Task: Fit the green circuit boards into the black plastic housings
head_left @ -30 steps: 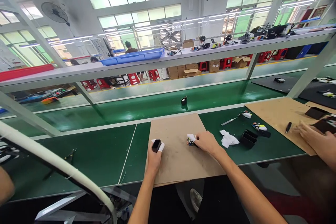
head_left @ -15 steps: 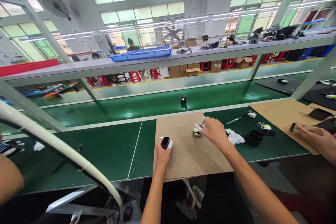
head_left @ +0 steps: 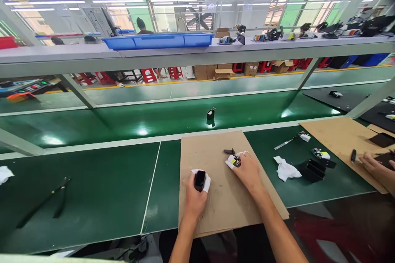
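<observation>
My left hand [head_left: 197, 193], with white covers on its fingertips, is closed around a small black plastic case [head_left: 200, 180] with its open end up. Over the right part of the cardboard sheet [head_left: 210, 148], my right hand [head_left: 247, 169] has its covered fingertips around a small circuit board [head_left: 236, 160] with a yellow part. The board is partly hidden by the fingers. Just beyond it on the cardboard lies a small dark piece [head_left: 228, 151].
Right of the cardboard are a crumpled white cloth [head_left: 286, 169], a black case [head_left: 314, 169], another circuit board [head_left: 320, 154] and a metal blade [head_left: 283, 144]. Pliers [head_left: 58, 191] lie left. A black unit [head_left: 210, 114] stands ahead. A co-worker's hand [head_left: 378, 168] is at far right.
My right hand has come down and its fingers have closed on the circuit board. The dark piece shows beyond it. The left hand still holds the case; the camera view has tilted down.
</observation>
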Available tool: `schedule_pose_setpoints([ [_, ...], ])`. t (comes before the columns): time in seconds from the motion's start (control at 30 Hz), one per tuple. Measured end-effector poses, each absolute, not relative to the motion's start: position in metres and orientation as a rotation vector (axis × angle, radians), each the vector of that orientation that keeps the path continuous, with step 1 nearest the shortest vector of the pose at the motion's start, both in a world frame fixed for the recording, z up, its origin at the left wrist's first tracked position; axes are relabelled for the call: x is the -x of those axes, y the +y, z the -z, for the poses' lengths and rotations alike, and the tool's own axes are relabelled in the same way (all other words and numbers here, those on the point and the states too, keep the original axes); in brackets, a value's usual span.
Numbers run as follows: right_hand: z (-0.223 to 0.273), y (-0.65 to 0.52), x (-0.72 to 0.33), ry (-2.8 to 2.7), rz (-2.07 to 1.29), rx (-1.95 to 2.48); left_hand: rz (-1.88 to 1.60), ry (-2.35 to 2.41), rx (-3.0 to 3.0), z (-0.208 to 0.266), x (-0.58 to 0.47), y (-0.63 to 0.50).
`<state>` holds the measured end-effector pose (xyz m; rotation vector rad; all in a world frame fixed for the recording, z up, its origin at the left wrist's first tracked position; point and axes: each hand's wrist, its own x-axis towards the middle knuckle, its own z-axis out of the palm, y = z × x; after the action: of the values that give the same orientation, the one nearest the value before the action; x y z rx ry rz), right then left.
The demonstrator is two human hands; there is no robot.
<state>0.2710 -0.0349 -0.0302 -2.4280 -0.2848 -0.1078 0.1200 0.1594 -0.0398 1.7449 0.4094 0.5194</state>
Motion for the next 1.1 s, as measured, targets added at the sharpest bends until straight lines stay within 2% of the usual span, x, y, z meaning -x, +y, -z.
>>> schedule_pose_setpoints([
  [0.33,0.018,-0.073,-0.246,-0.323,-0.219,1.712,-0.523,0.166,-1.638,0.035,-0.091,0.153],
  [0.5,-0.017,-0.079,-0.203,-0.479,-0.476,1.242,-0.6,0.1,-1.786,-0.005,-0.045,0.123],
  [0.63,-0.049,-0.081,-0.17,-0.64,-0.619,1.062,-0.647,0.121,-1.832,-0.036,-0.016,0.089],
  [0.77,-0.07,-0.084,-0.144,-0.768,-0.72,0.959,-0.703,0.164,-1.804,-0.041,0.008,0.061],
  [1.1,-0.095,-0.09,-0.101,-0.92,-0.789,1.034,-0.828,0.095,-1.663,-0.048,0.058,0.047],
])
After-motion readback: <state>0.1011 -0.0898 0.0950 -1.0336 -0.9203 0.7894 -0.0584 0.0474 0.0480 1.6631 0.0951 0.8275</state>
